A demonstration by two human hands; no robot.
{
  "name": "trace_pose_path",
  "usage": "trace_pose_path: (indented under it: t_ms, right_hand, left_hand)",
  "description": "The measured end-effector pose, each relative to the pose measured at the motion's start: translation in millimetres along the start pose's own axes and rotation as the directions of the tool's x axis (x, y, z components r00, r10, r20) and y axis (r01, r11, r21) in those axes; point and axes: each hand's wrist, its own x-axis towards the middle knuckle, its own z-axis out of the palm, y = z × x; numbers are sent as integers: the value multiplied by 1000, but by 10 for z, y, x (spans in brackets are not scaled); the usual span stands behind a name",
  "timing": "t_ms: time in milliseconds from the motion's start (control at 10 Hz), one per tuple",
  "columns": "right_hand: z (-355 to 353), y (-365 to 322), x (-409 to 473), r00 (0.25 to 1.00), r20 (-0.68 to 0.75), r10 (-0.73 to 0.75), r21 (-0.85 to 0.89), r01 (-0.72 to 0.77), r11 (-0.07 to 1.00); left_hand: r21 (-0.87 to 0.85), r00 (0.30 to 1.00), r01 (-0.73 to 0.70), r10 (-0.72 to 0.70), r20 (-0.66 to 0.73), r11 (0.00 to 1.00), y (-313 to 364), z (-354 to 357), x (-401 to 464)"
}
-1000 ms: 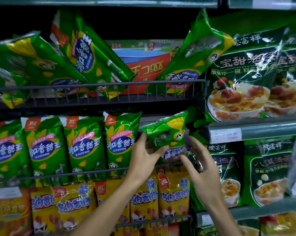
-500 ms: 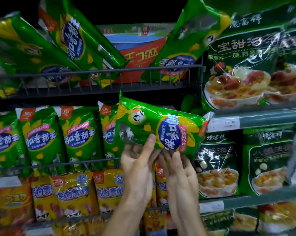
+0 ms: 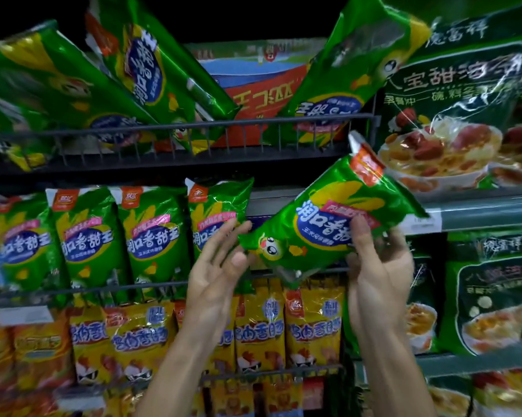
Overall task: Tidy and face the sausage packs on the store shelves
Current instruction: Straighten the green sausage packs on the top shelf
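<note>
While tilted before the wire rail, green sausage pack pinched by right hand, left hand spread, touching its edge

Wire shelves of sausage packs

Dark green porridge bags fill the right shelves; a price tag fronts one rail.

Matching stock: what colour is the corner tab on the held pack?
Orange-red with white edging, on the green held pack in the right hand; head view.
</note>
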Motion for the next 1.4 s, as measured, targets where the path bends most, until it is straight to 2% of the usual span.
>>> trace_pose_path:
  t_ms: [100, 200, 300, 400, 500, 600, 700, 800, 900, 1000, 1100, 1200, 1300, 1400]
  right_hand:
    - [-15, -19, 203, 991, 108, -79, -29, 82, 996]
    - [120, -45, 354, 980, 188, -72, -119, 96, 988]
    - [118, 46, 432, 974, 221, -44, -190, 87, 978]
    - [136, 53, 539, 965, 258, -49, -198, 102, 975]
    - [120, 55, 637, 913, 407, -38, -267, 158, 951]
    - [59, 105, 661, 859, 510, 41, -344, 160, 925]
    - [-30, 207, 690, 852, 521, 58, -402, 185, 897]
    - [-85, 275, 732, 859, 510, 53, -461, 221, 859]
    - [-187, 437, 715, 860, 496, 120, -554, 207, 807]
    - [-308, 557, 689, 815, 513, 270, -671, 185, 718]
    - [-343, 571, 692, 800, 517, 303, -703, 196, 684]
    - [-308, 576, 684, 799, 517, 308, -739, 235, 631]
    - [-285, 579, 689, 820, 507, 265, -726, 241, 644]
    - [-281, 615, 684, 844, 486, 227, -710, 231, 665]
  left_hand:
    - [240, 990, -11, -24, 140, 971, 147, 11, 175]
    - [438, 953, -28, -109, 284, 899, 256, 104, 374]
    - [474, 956, -68, -78, 282, 878, 227, 160, 487]
    - [422, 969, -147, 44, 245, 895, 174, 199, 554]
    - [385, 978, -182, 126, 165, 905, 110, 263, 573]
    - [373, 979, -199, 169, 110, 906, 12, 286, 591]
    - [372, 987, -157, 138, 78, 915, -72, 325, 607]
    - [451, 993, -109, 74, 96, 886, -115, 314, 632]
    - [598, 992, -70, -8, 127, 798, -211, 254, 640]
    - [725, 980, -40, -115, 163, 687, -313, 239, 573]
    - [768, 980, -105, -64, 186, 632, -364, 253, 510]
    - [768, 984, -111, -38, 173, 631, -378, 274, 517]
    - [751, 991, -116, 21, 134, 650, -397, 312, 546]
    - [745, 984, -171, 76, 161, 645, -391, 382, 551]
